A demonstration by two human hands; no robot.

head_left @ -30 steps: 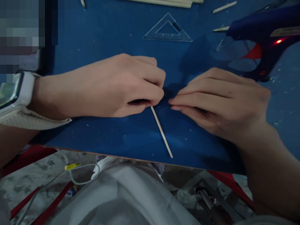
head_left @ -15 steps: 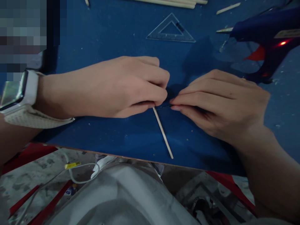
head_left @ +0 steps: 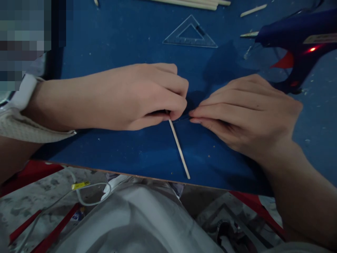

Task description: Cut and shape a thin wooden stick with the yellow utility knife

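Note:
My left hand (head_left: 158, 95) is closed on a thin wooden stick (head_left: 179, 150), gripping it near its far end between thumb and fingers. The rest of the stick slants toward me, down to the front edge of the blue table. To the right, my right hand (head_left: 244, 109) is closed in a pinch, thumb against fingertips. A fine dark or clear strand seems to run from the pinch to the stick; its kind is too small to make out. My fingers hide the stick's upper end.
A blue hot glue gun (head_left: 295, 35) with a lit red light lies at the right, nozzle pointing left. A clear set square (head_left: 189, 43) lies behind my hands. Several wooden sticks (head_left: 195, 3) are at the far edge, with a short piece (head_left: 253, 10) beside them.
The stick and my left hand have shifted slightly left, and the stick's near end has swung a little left. My right hand keeps its pinch. The whole view has moved slightly.

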